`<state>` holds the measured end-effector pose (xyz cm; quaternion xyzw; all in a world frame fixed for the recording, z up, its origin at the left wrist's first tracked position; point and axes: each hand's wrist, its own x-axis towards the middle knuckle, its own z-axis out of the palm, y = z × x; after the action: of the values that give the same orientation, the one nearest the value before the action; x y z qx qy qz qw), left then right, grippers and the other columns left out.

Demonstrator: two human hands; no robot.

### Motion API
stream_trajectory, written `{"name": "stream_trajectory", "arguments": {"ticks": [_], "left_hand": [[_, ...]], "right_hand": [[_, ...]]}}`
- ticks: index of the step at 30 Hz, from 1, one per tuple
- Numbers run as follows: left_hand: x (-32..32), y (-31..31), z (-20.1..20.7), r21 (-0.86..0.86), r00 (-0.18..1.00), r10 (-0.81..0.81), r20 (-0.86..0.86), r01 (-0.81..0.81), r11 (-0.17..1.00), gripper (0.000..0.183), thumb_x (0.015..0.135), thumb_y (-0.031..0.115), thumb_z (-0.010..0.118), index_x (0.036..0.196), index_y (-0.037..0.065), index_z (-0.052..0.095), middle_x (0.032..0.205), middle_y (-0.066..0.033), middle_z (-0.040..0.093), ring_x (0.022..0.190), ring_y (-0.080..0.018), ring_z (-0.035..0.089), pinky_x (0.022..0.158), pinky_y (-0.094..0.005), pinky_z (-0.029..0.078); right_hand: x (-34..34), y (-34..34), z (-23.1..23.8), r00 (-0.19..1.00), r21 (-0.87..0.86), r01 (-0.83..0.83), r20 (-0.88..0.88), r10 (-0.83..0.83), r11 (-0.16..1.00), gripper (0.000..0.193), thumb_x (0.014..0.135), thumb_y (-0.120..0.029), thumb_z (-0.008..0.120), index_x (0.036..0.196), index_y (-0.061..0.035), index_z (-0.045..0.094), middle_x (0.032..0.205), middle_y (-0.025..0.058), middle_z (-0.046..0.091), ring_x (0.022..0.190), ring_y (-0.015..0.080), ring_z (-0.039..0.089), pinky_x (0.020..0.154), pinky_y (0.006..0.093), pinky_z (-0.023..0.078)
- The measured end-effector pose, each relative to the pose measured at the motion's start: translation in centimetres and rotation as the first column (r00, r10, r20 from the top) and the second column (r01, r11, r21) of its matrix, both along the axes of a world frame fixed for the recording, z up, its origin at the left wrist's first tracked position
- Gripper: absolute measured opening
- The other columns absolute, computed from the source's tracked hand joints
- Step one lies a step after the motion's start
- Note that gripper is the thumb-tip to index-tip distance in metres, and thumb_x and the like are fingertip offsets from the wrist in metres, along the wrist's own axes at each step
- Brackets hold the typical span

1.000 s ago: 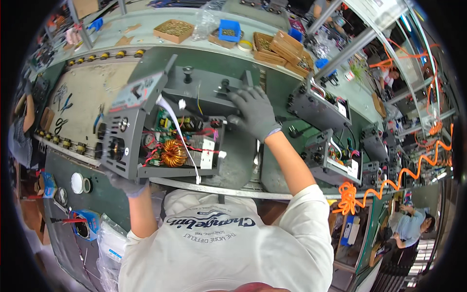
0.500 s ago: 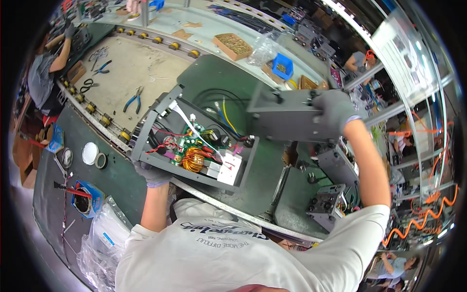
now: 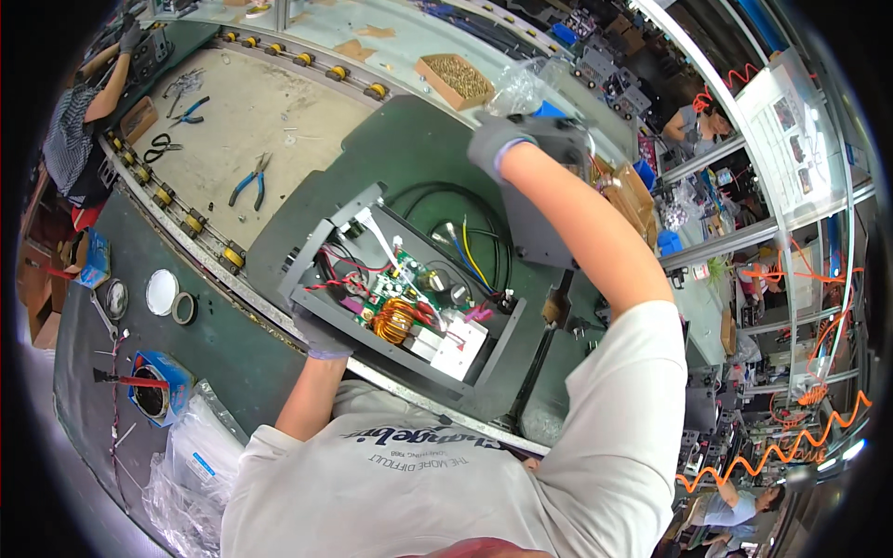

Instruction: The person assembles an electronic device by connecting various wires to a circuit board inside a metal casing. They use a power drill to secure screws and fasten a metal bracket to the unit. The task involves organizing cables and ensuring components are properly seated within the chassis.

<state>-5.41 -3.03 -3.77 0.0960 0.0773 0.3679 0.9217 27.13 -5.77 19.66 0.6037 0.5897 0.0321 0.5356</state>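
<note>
An open dark grey metal case (image 3: 423, 361) lies on the green work mat in front of me. Inside it are a green circuit board, a copper-wound coil (image 3: 394, 321), red wires and white blocks. My left hand (image 3: 321, 337), in a grey glove, grips the case's near left corner, its fingers partly hidden by the case. Beyond the case's far right side, my gloved right hand (image 3: 498, 144) holds a grey metal cover (image 3: 538, 219) by its upper edge. The cover is raised and tilted, partly behind my forearm. Black cables with blue and yellow wires (image 3: 476, 256) trail behind the case.
Blue-handled pliers (image 3: 249, 182) and black scissors (image 3: 162, 147) lie on the pale board at the left, beyond a roller track (image 3: 193, 221). A carton of screws (image 3: 456, 80) stands at the back. A blue box (image 3: 160, 386) and plastic bags (image 3: 191, 465) sit at near left.
My right hand has swung the metal cover left and farther away, turning it. The case has shifted slightly right and nearer in view, with my left hand still on its corner.
</note>
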Motion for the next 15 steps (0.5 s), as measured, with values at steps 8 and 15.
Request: {"name": "stream_trajectory", "arguments": {"ticks": [8,15], "left_hand": [[0.0,0.6,-2.0,0.333,0.835,0.32,-0.448,-0.176,0.926,0.038,0.099,0.038,0.043,0.127,0.014,0.053,0.128,-0.0093,0.056,0.112,-0.0246,0.061,0.098,-0.0463,0.052],[-0.5,0.4,-4.4,0.22,0.956,0.151,-0.252,-0.096,0.971,0.05,0.099,0.047,0.04,0.134,0.012,0.052,0.132,-0.0098,0.056,0.116,-0.0268,0.06,0.101,-0.0457,0.05]], "right_hand": [[-6.7,-6.4,1.5,0.844,0.715,0.456,-0.536,-0.005,0.53,0.026,0.086,-0.034,0.066,0.102,-0.0157,0.074,0.101,0.0094,0.069,0.097,0.0316,0.065,0.086,0.0405,0.051],[-14.6,-22.3,-9.1,0.363,0.358,0.913,-0.932,-0.009,-0.195,0.054,0.09,-0.039,0.064,0.131,-0.0037,0.059,0.111,0.0176,0.069,0.101,0.0284,0.067,0.092,0.0407,0.051]]}}
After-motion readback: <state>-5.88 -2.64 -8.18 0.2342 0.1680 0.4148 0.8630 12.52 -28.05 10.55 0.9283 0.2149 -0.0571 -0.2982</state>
